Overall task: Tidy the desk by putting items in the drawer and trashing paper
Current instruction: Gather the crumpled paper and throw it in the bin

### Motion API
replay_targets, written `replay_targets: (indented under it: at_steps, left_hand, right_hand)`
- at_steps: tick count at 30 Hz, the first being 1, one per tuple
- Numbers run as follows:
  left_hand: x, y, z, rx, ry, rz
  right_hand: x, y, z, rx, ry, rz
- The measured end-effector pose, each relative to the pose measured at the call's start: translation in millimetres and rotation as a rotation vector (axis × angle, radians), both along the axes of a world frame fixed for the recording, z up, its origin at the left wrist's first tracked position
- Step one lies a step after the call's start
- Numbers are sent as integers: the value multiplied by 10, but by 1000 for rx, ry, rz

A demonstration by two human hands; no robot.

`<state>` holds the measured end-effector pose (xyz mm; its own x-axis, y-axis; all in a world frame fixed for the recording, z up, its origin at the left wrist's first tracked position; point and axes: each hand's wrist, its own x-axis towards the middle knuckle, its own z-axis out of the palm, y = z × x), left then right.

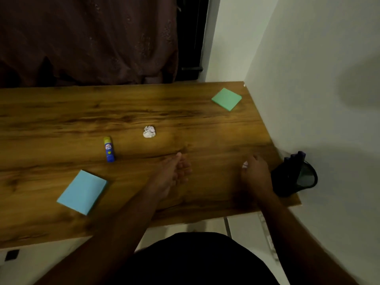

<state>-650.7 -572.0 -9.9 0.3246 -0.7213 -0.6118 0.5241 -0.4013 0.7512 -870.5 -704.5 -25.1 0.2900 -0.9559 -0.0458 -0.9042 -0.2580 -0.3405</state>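
On the wooden desk [61, 112]: two sticky-note pads, one glue stick, two crumpled paper balls, one black mesh holder [298, 177] at the right edge by the wall.

Blue pad [82, 192] near the front left; green pad [226, 99] at the far right corner. Glue stick [109, 149] lying flat, long axis running near to far, yellow cap pointing away. One paper ball [149, 132] free in the middle.

Left hand [174, 171] stretched forward above the desk, palm turned inward, fingers [185, 169] released, holding nothing. Right hand [255, 171] knuckles up, fingers curled, pinching the second small paper ball [245, 164], just beside the holder.
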Motion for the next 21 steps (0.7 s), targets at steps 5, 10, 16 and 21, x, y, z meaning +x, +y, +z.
replay_targets:
  at_steps: [5, 10, 16, 21]
  left_hand:
    - [-105, -86, -56, 36, 130, 120]
    - [-82, -92, -66, 42, 260, 244]
    - [69, 47, 17, -107, 315, 297]
    - [338, 233, 109, -94, 318, 469]
  right_hand:
    - [145, -38, 63, 39, -112, 223]
    - [707, 211, 310, 183, -338, 446]
    - [1299, 573, 434, 229, -308, 835]
    - [1655, 601, 437, 199, -401, 921]
